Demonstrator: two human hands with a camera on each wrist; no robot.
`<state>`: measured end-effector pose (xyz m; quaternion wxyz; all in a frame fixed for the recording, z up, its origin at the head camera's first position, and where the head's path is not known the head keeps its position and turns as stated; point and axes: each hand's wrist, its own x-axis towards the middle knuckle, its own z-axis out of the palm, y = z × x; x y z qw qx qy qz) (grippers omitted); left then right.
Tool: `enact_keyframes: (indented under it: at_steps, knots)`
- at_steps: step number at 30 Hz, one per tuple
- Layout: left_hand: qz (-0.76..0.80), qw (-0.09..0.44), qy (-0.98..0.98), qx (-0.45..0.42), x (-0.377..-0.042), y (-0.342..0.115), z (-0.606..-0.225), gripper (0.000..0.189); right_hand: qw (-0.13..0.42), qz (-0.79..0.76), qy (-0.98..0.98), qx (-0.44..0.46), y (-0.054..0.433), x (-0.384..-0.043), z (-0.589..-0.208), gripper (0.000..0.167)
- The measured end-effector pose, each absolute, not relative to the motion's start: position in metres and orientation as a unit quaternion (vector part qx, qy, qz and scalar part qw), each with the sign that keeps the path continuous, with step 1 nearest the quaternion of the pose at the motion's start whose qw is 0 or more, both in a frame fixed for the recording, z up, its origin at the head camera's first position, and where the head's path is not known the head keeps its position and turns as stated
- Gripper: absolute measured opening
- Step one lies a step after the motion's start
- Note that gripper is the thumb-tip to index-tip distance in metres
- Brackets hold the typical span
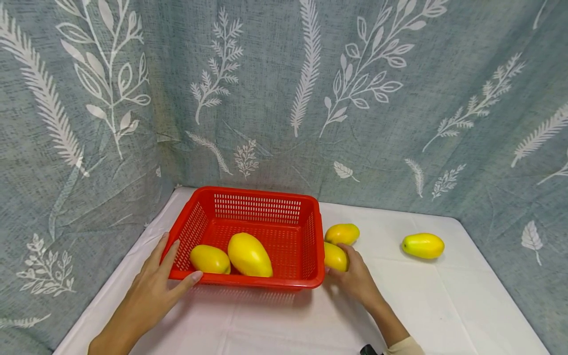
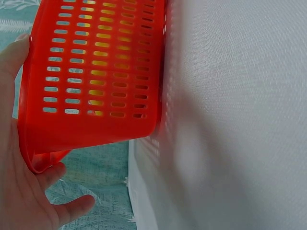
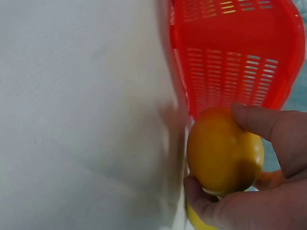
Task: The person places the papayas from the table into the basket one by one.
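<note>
Blue-grey curtain (image 1: 270, 98) with white leaf prints backs the station; white tablecloth (image 1: 466, 291) covers the surface. At far left, my left hand (image 1: 148, 293) lies with fingers extended against the near left corner of a red perforated plastic basket (image 1: 284, 283); no firm grip is evident. Inside, toward the near side, sit a smaller mango (image 1: 210, 259) and, to its right, a larger mango (image 1: 250, 255). Just outside the right wall is the held mango (image 1: 336, 257), grasped between thumb and fingers of my right hand (image 1: 357, 278). Governing relation: this fruit lies left of my right palm and below rim height, the wall standing between it and the basket's interior. Its long axis appears to run roughly crosswise, toward that wall; the rim hides its left end, and I cannot confirm contact. My left hand is a full basket-width away. Just behind the held fruit, a rear mango (image 1: 342, 233) rests on the cloth. Well apart at far right lies a green-tinged mango (image 1: 423, 245), untouched.
</note>
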<state>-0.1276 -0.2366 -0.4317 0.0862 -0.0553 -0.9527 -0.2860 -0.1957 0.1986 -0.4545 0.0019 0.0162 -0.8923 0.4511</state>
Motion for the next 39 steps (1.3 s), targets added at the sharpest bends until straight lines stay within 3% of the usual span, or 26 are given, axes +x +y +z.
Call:
enact_keyframes:
  at_steps: [10,39]
  knots:
    - [-0.285,0.081,-0.954,-0.052,-0.127,-0.236,-0.432,0.100,0.003,0.464,-0.886,0.007,0.207,-0.185,-0.439,0.081]
    - [-0.289,0.090,-0.952,-0.055,-0.127,-0.235,-0.431,0.099,0.016,0.482,-0.876,-0.007,0.222,-0.155,-0.403,0.082]
